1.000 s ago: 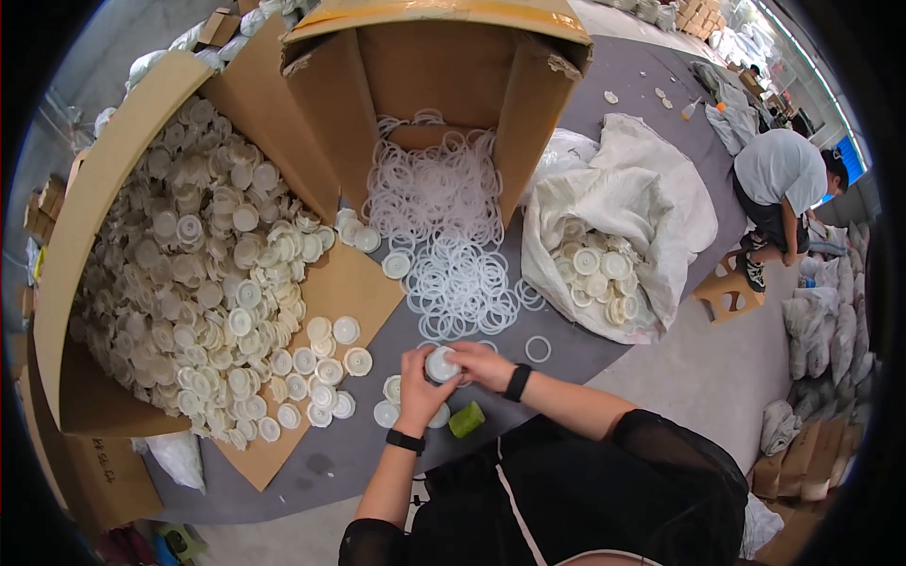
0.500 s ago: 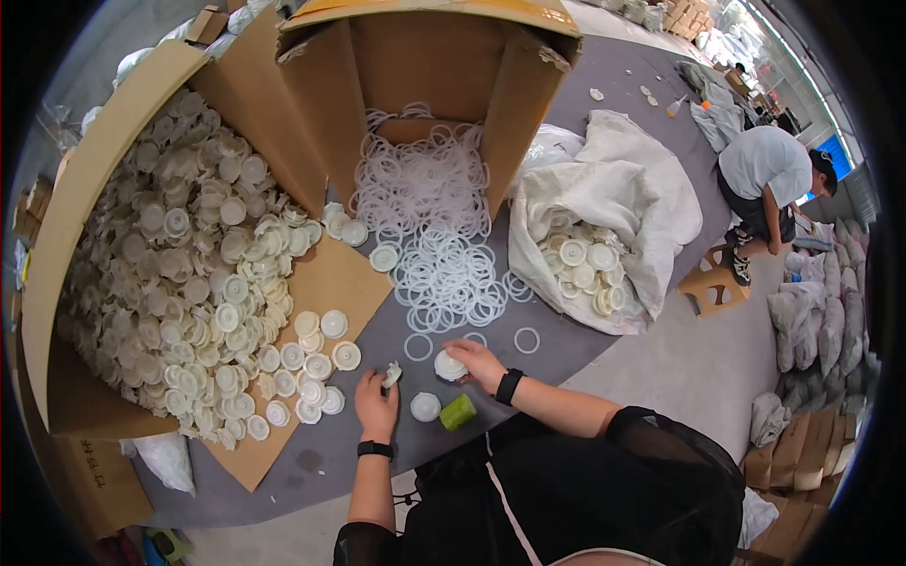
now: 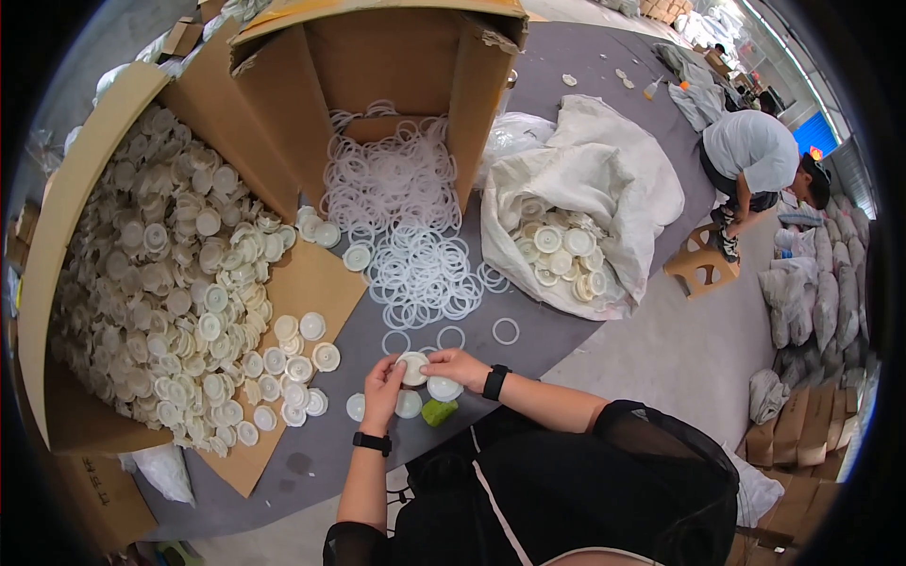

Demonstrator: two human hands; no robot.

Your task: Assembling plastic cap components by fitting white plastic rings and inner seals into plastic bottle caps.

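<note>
My left hand (image 3: 381, 391) and my right hand (image 3: 455, 365) meet on one round white plastic cap (image 3: 412, 367) at the near edge of the grey table (image 3: 566, 189). Both hands pinch that cap between them. Another white cap (image 3: 444, 388) lies just under my right hand, and two more caps (image 3: 408, 405) rest flat beside my left hand. A small green sponge-like lump (image 3: 438, 411) lies at the table's edge below my right hand. Loose white rings (image 3: 423, 274) are spread just beyond my hands.
A large open cardboard box (image 3: 85, 189) on the left holds a heap of white caps (image 3: 179, 274). An upright cardboard box (image 3: 396, 66) spills rings. A white sack (image 3: 604, 179) holds several caps. A person (image 3: 755, 156) bends over by a small wooden stool (image 3: 703, 264) at right.
My hands were apart half a second ago, the right one on a cap on the table. Now both have come together around one cap, a little farther from me.
</note>
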